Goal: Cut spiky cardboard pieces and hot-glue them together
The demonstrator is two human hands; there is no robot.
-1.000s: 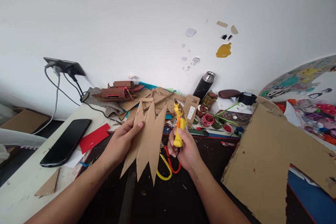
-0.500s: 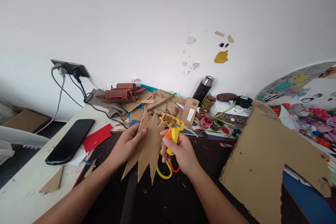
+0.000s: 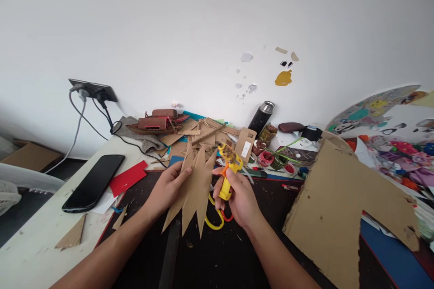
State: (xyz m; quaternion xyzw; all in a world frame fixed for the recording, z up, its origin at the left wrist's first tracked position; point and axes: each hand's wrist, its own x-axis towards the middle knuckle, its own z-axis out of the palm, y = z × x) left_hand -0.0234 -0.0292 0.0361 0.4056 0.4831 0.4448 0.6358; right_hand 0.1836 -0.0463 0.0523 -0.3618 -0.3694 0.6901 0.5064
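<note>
My left hand (image 3: 167, 188) grips a fan of several pointed cardboard strips (image 3: 195, 189), thumb on top, held above the black mat (image 3: 210, 253). My right hand (image 3: 237, 196) is wrapped round a yellow glue gun (image 3: 228, 172) with an orange trigger. Its glue-crusted nozzle points up and left, close to the upper right edge of the strips. Yellow and red scissor handles (image 3: 217, 219) lie on the mat just under my hands.
A black phone (image 3: 94, 182) and red card (image 3: 128, 177) lie at left. A large cut cardboard sheet (image 3: 342, 207) stands at right. Behind are cardboard scraps, a model boat (image 3: 154, 123), a flask (image 3: 260, 118), paint pots (image 3: 266, 157) and wall-socket cables (image 3: 91, 90).
The glue gun swung from upright to leaning over the strips, then tilted back slightly to the right. My left hand kept its hold on the cardboard. The view shifted a little.
</note>
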